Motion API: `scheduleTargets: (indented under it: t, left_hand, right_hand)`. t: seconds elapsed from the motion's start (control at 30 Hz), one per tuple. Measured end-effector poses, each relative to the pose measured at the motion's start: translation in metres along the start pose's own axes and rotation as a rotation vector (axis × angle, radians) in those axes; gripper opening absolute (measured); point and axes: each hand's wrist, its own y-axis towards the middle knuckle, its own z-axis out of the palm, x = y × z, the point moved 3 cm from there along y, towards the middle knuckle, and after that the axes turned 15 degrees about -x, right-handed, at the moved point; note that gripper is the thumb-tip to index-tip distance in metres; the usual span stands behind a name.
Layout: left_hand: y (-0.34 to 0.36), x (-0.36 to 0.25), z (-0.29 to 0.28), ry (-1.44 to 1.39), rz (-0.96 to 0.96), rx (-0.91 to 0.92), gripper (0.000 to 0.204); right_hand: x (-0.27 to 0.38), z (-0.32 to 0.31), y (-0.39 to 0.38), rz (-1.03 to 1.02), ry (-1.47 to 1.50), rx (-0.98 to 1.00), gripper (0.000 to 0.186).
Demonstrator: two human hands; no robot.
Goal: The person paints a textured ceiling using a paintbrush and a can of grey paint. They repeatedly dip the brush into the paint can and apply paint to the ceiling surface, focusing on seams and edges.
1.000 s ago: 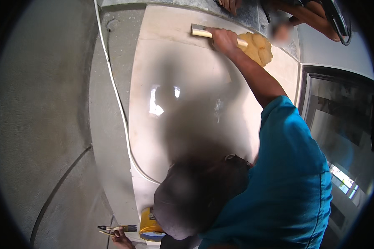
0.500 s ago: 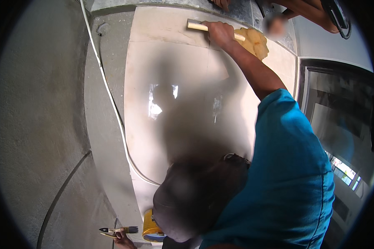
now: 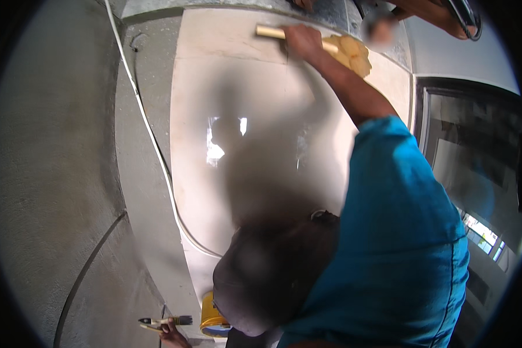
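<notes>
My right hand (image 3: 303,42) grips a long, pale, straight-edged tool (image 3: 269,31) that looks like a wide scraper. It lies across the far end of a cream tiled surface (image 3: 232,87). Just right of this hand sits a lumpy yellow-brown mass (image 3: 356,55); whether it is a sponge or wet material I cannot tell. At the lower left, my left hand (image 3: 173,335) is closed on a paintbrush (image 3: 182,320) with dark bristles. A second pale stick is in the same grip. A yellow bucket (image 3: 211,316) stands beside it, partly covered by a dark rounded cloth shape (image 3: 267,278).
A white hose or cable (image 3: 151,124) runs along the grey concrete strip (image 3: 148,98) at the left. Beyond that rises a grey wall (image 3: 52,145). Another person's arm (image 3: 429,17) reaches in at the top right. A dark-framed glass door (image 3: 470,133) borders the right.
The view has shifted slightly. The scraper has tilted, so its grey blade edge no longer shows. Both hands keep their grips.
</notes>
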Motion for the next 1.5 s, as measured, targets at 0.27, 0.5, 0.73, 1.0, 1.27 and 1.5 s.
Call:
scheduleTargets:
  t: [0.27, 0.5, 0.73, 1.0, 1.27, 1.5]
  left_hand:
    - [-0.007, -0.023, 0.006, -0.015, -0.048, 0.023, 0.037]
    - [0.001, -0.024, 0.008, 0.015, -0.037, 0.035, 0.035]
    - [0.003, -0.025, 0.008, 0.03, -0.041, 0.044, 0.034]
    - [0.012, -0.028, 0.009, 0.163, -0.082, 0.025, 0.028]
    - [0.015, -0.024, 0.006, 0.106, -0.16, 0.11, 0.034]
    - [0.007, -0.041, 0.003, 0.11, -0.15, 0.022, 0.04]
  right_hand:
    - [-0.004, -0.007, -0.002, -0.061, -0.008, -0.012, 0.033]
    - [-0.016, 0.011, 0.011, -0.046, -0.138, 0.104, 0.046]
    - [-0.026, 0.009, 0.031, -0.063, -0.037, 0.024, 0.032]
    - [-0.011, 0.012, 0.043, -0.039, -0.058, 0.013, 0.044]
    - [0.039, 0.021, 0.061, -0.144, -0.04, -0.089, 0.033]
    - [0.061, 0.009, 0.07, -0.18, 0.022, -0.17, 0.029]
